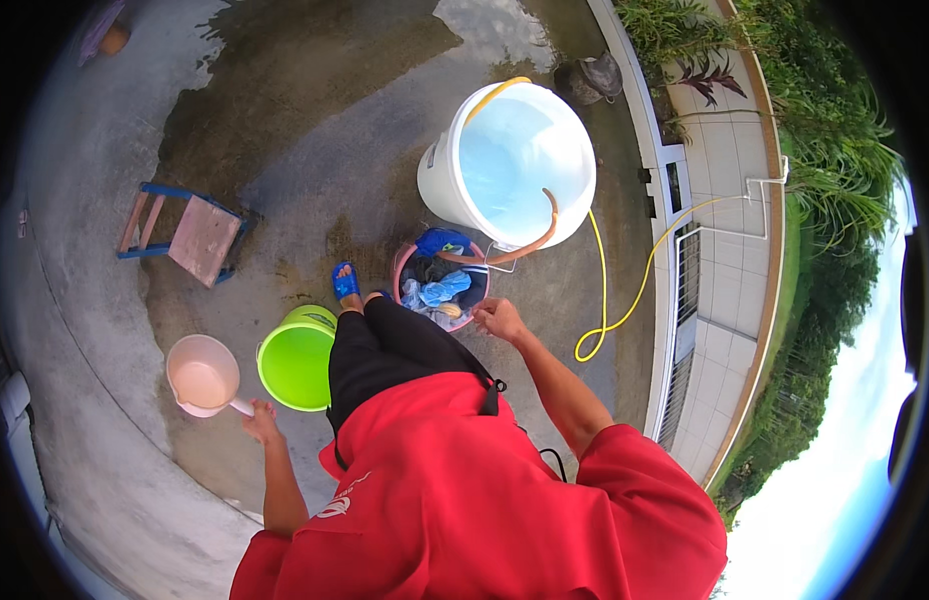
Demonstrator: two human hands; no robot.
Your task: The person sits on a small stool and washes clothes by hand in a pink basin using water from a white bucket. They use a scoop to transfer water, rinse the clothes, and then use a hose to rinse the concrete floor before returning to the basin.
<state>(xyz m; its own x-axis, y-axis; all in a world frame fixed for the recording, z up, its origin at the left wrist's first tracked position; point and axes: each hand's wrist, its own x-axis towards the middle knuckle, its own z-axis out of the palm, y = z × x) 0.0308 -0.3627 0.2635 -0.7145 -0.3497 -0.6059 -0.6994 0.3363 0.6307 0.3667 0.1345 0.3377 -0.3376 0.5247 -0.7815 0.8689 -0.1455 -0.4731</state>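
My left hand (pixel 262 421) is closed around the handle of a pink plastic dipper (pixel 202 375); whether the dipper holds water I cannot tell. Beside it stands a bright green plastic bucket (pixel 296 361), near my legs. My right hand (pixel 499 319) hangs by the rim of a pink tub (pixel 399 262) filled with wet-looking clothes (pixel 443 288), its fingers partly curled; nothing plain shows in them. A large white barrel (pixel 443 176) with water inside is behind the tub. An orange-brown hose (pixel 536 246) hooks over the barrel's rim and reaches down over the tub.
A small wooden chair (pixel 204 231) with a blue frame lies at the left. A yellow hose (pixel 604 285) loops over the wet concrete floor to a wall pipe at the right. A dark container (pixel 601 75) sits beyond the barrel, near the tiled wall (pixel 723 285).
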